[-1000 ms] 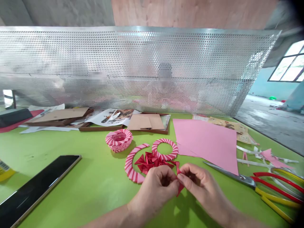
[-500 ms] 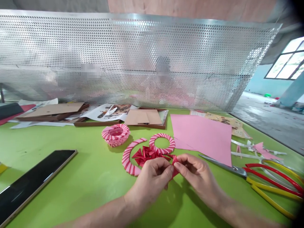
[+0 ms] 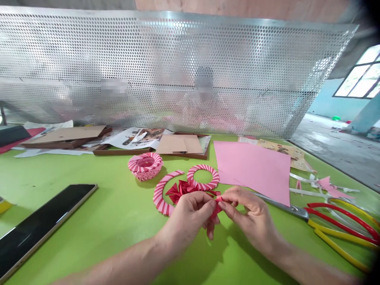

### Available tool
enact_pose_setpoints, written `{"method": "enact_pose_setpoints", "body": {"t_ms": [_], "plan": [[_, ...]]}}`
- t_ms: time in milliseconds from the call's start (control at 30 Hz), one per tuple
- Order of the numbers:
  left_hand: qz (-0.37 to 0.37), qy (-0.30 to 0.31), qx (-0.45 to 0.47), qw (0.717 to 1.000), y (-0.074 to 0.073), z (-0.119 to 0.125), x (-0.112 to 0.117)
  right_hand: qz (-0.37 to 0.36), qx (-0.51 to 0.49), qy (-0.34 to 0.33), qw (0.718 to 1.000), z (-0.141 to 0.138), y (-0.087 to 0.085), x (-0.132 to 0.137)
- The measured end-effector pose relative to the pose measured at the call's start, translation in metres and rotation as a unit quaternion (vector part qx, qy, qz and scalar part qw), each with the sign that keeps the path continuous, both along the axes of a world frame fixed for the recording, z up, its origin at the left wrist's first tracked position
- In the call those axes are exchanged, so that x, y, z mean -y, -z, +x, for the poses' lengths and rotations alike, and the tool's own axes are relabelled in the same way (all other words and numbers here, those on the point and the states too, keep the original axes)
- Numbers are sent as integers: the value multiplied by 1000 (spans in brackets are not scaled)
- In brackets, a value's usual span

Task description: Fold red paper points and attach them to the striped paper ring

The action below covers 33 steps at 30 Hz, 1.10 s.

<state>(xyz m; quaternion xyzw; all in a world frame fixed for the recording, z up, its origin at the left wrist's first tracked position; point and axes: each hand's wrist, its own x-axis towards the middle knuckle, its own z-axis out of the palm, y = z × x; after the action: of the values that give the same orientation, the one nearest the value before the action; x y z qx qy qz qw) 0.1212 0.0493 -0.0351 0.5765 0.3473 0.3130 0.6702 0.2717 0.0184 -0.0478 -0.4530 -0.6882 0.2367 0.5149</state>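
Observation:
Over the green table, my left hand (image 3: 187, 213) and my right hand (image 3: 249, 209) pinch a small folded piece of red paper (image 3: 216, 206) between their fingertips. Much of it is hidden by my fingers. Just behind my left hand lies a pile of folded red paper points (image 3: 182, 189). Beside that pile are a pink-and-red striped paper ring (image 3: 203, 178) and a striped curved paper arc (image 3: 159, 196). My left hand's knuckles are close to the arc. A woven striped paper bowl (image 3: 145, 166) stands further left. Scissors (image 3: 289, 210) lie right of my right hand.
A pink paper sheet (image 3: 252, 172) lies behind my right hand, and white and pink offcuts (image 3: 320, 186) lie to the right. A dark tablet (image 3: 38, 225) sits at left. Cardboard and printed papers (image 3: 148, 142) line the table's far side, before a perforated metal screen (image 3: 178, 71).
My hands have drawn closer, and my right hand has risen slightly. The red piece now sits more tightly between my fingertips. The camera view has shifted only slightly.

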Motion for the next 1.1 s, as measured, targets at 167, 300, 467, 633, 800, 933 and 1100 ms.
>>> {"method": "enact_pose_setpoints", "body": {"t_ms": [167, 300, 467, 633, 800, 933, 1100], "plan": [[-11, -2, 22, 1000, 2, 0, -3, 61, 66, 3, 996, 5, 2, -1], [-3, -6, 32, 999, 1, 0, -4, 126, 165, 11, 978, 10, 3, -1], [-7, -10, 18, 1000, -7, -2, -4, 211, 282, 18, 936, 16, 0, -2], [-17, -13, 43, 999, -8, -3, -4, 226, 339, 37, 912, 16, -2, -2], [28, -7, 16, 999, -9, -2, -5, 178, 273, 25, 945, 13, -1, -1], [118, -7, -16, 993, -12, -2, -2, 91, 131, 17, 987, 9, -5, 1], [277, -36, -82, 957, -12, -6, 6, 26, 87, -45, 995, 6, -9, 2]]}}
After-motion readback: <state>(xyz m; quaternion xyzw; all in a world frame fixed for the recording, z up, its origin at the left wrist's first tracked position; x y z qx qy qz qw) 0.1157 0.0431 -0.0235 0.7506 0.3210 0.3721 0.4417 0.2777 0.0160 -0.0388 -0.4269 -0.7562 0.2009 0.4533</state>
